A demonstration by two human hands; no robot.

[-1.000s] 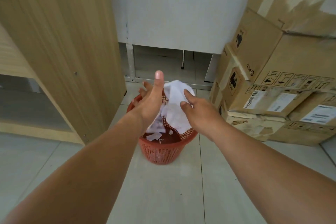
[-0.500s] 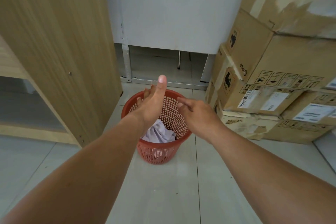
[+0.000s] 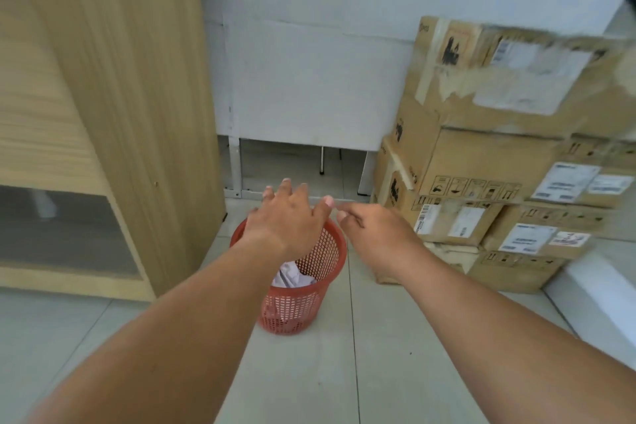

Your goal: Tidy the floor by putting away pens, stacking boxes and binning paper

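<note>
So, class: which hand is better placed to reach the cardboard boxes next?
Probably the right hand: empty, open, and nearer the cardboard boxes; the left hand hovers over the bin.

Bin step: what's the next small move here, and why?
Probably draw both hands back and away. The crumpled paper lies inside the red basket; the left hand and right hand hover above its rim, holding nothing, so this binning step looks done.

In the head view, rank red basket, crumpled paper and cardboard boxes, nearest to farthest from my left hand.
1. Red basket, rim right under the left hand.
2. Crumpled paper, inside the basket.
3. Cardboard boxes, stacked at right.
</note>
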